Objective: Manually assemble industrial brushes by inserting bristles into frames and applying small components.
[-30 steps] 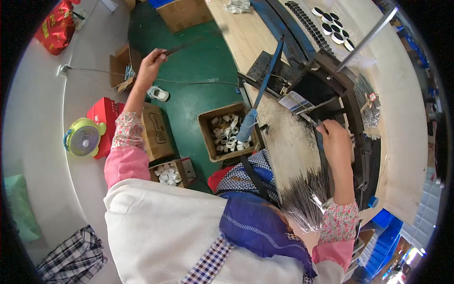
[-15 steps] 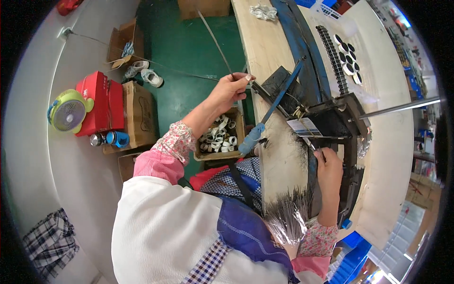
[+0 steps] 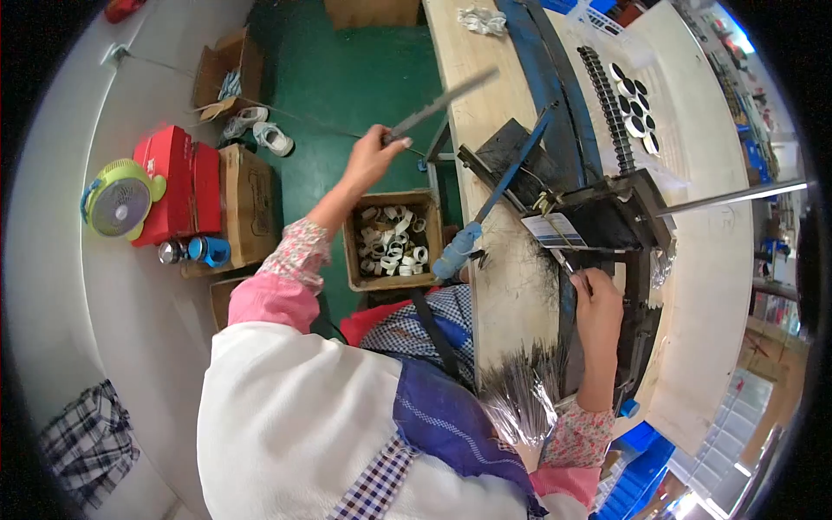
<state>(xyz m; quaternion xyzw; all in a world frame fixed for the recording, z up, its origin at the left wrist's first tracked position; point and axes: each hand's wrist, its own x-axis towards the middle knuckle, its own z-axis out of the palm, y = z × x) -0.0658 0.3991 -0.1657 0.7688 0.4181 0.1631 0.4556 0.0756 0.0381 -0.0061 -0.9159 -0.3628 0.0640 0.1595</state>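
My left hand (image 3: 371, 158) is closed on one end of a long, thin grey strip (image 3: 451, 97), blurred by motion. It is raised over the floor, left of the bench, and the strip points up to the right. My right hand (image 3: 598, 308) pinches a thin silver rod (image 3: 564, 263) at the near side of a black bench machine (image 3: 614, 212). A long blue lever (image 3: 513, 172) with a light blue wrapped grip slants across the machine's left side. Nearer to me, a bundle of thin dark bristle-like strands (image 3: 523, 386) in shiny wrapping lies by my right forearm.
Below my left hand, a carton (image 3: 351, 251) holds many white rings. Several black-and-white discs (image 3: 637, 108) lie on the bench (image 3: 498, 325) beside a ridged black strip (image 3: 607, 104). A green fan (image 3: 121, 208), red box (image 3: 178, 186) and shoes (image 3: 273, 139) are at left.
My left hand has moved left, away from the machine, and the strip has swung from pointing up-left to up-right. My right hand stays at the silver rod.
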